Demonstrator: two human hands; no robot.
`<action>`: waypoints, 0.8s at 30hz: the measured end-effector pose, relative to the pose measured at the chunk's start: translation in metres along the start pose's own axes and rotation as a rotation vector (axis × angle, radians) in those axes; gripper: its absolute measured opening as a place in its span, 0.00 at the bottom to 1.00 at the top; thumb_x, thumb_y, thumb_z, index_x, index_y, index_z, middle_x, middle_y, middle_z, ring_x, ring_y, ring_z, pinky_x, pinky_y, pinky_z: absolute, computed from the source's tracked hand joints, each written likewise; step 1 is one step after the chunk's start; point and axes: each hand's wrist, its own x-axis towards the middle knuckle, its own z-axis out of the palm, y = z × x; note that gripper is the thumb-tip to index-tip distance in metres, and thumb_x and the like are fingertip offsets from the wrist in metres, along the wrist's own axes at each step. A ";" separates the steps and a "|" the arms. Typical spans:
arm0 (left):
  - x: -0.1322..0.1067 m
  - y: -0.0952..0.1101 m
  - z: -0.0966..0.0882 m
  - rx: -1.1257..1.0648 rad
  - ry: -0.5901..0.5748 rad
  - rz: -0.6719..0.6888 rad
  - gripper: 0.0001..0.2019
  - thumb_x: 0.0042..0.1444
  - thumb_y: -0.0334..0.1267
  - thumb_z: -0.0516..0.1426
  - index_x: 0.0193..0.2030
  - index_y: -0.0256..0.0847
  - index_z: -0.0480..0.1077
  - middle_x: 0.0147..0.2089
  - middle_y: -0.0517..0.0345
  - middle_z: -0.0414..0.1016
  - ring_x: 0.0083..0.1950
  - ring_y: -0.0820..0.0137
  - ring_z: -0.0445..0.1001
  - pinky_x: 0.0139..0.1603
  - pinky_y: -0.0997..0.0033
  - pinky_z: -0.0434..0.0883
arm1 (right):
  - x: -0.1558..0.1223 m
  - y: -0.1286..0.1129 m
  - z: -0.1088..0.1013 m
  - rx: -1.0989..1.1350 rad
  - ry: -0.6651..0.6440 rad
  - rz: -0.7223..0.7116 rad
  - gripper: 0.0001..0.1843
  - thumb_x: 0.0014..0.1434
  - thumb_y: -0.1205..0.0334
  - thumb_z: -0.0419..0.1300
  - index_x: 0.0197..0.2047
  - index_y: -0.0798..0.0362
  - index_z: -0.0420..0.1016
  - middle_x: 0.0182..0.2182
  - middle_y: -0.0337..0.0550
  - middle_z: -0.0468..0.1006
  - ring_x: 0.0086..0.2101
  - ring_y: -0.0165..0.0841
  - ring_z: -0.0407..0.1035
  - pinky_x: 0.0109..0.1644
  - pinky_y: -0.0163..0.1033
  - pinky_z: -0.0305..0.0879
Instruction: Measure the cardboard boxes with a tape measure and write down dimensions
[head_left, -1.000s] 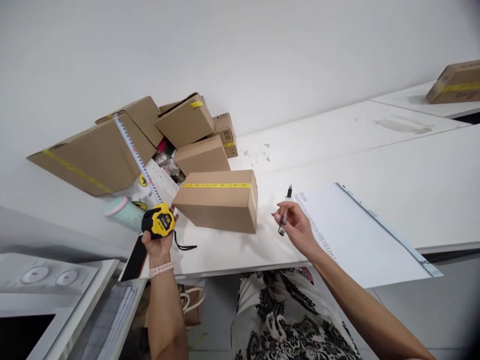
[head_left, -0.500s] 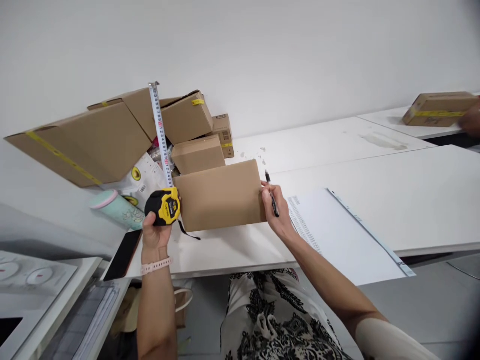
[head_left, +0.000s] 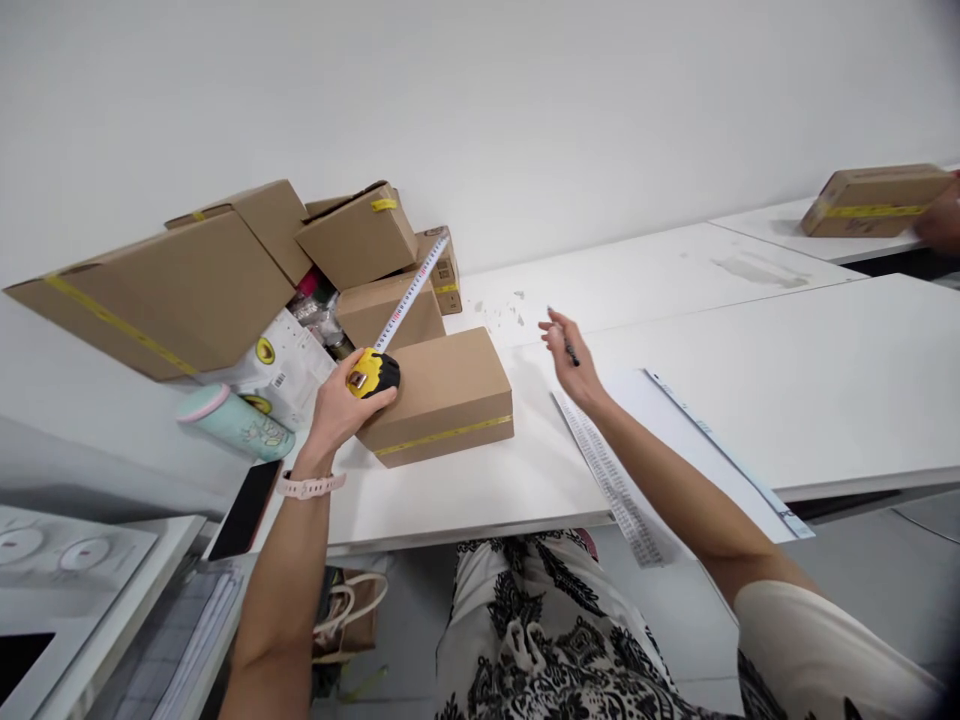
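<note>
My left hand (head_left: pixel 346 400) grips a yellow and black tape measure (head_left: pixel 374 374) at the left end of a brown cardboard box (head_left: pixel 450 380). The tape's white blade (head_left: pixel 411 295) is pulled out and slants up to the right, over the boxes behind. Yellow tape runs along the near side of the box, which rests flat on the white table. Right of the box, my right hand (head_left: pixel 571 355) is raised with a black pen (head_left: pixel 571 352) held in its fingers, apart from the box. Below that forearm lie printed sheets (head_left: pixel 611 480) and a clipboard-like white sheet (head_left: pixel 697 450).
Several cardboard boxes (head_left: pixel 165 290) are piled at the left against the wall. Near them are a mint green bottle (head_left: pixel 236 422), an avocado-print packet (head_left: pixel 289 365) and a dark phone (head_left: pixel 246 510). At far right another person's hand (head_left: pixel 941 220) touches a taped box (head_left: pixel 870 205).
The box has come down from a tilt to lie flat. My right hand has let go of its right end and moved away. The tape blade has swung from near upright to slanting right.
</note>
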 end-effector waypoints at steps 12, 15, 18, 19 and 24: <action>-0.014 0.030 0.049 0.315 0.205 0.494 0.33 0.52 0.48 0.67 0.63 0.41 0.68 0.64 0.42 0.71 0.67 0.42 0.65 0.69 0.35 0.58 | -0.022 0.071 -0.094 0.201 0.092 0.398 0.26 0.53 0.34 0.66 0.27 0.49 0.67 0.21 0.34 0.70 0.27 0.30 0.68 0.41 0.40 0.68; -0.063 0.067 0.113 0.101 0.180 0.737 0.19 0.61 0.37 0.61 0.59 0.42 0.70 0.54 0.48 0.78 0.59 0.54 0.75 0.62 0.48 0.70 | -0.033 0.082 -0.097 0.233 0.011 0.470 0.24 0.55 0.36 0.65 0.39 0.49 0.75 0.30 0.40 0.79 0.35 0.33 0.74 0.47 0.43 0.69; -0.105 0.097 0.198 -0.013 -0.194 0.922 0.17 0.66 0.35 0.56 0.60 0.38 0.69 0.56 0.46 0.79 0.62 0.58 0.74 0.65 0.52 0.71 | -0.038 0.092 -0.097 0.246 -0.089 0.478 0.25 0.50 0.44 0.71 0.45 0.50 0.77 0.39 0.44 0.83 0.41 0.35 0.75 0.51 0.44 0.68; -0.113 0.103 0.224 0.019 -0.316 0.931 0.18 0.66 0.36 0.55 0.61 0.34 0.68 0.60 0.42 0.77 0.67 0.56 0.71 0.67 0.51 0.69 | -0.039 0.095 -0.097 0.228 -0.098 0.466 0.24 0.48 0.46 0.72 0.44 0.51 0.77 0.37 0.43 0.82 0.39 0.35 0.74 0.50 0.43 0.68; -0.114 0.109 0.298 0.233 -0.619 0.797 0.30 0.65 0.46 0.57 0.67 0.24 0.63 0.70 0.29 0.65 0.74 0.47 0.60 0.74 0.48 0.58 | -0.037 0.100 -0.099 0.008 -0.100 0.384 0.13 0.59 0.50 0.63 0.31 0.49 0.69 0.25 0.33 0.70 0.29 0.30 0.63 0.37 0.39 0.61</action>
